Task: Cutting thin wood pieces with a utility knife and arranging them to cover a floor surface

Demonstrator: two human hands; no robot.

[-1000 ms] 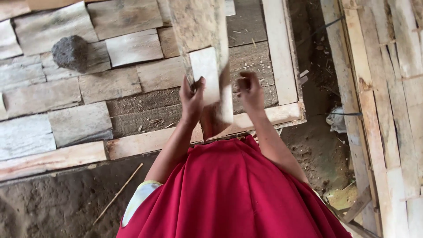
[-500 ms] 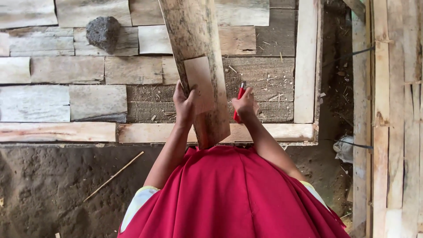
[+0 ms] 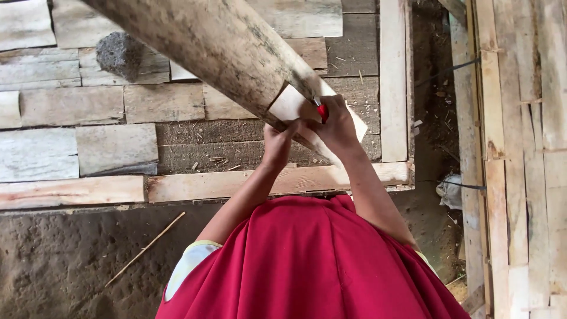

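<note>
— Gripping what, right hand (image 3: 338,127)?
— Closed around small red-handled tool (image 3: 321,111), pressed to pale flat-cut notch (image 3: 295,105) in thick round weathered wooden post (image 3: 218,47).
— And left hand (image 3: 277,143)?
— Fingers curled against post's underside, just below notch.
— Post's position?
— Slanting overhead, above grey plank floor (image 3: 118,106) and dark stone (image 3: 120,55).

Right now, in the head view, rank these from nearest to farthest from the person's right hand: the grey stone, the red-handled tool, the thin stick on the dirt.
1. red-handled tool: in the right hand, against the wooden post.
2. thin stick: lower left, on the dirt.
3. grey stone: upper left, on the planks. Nearly as far as the stick; that ranking is loose.
</note>
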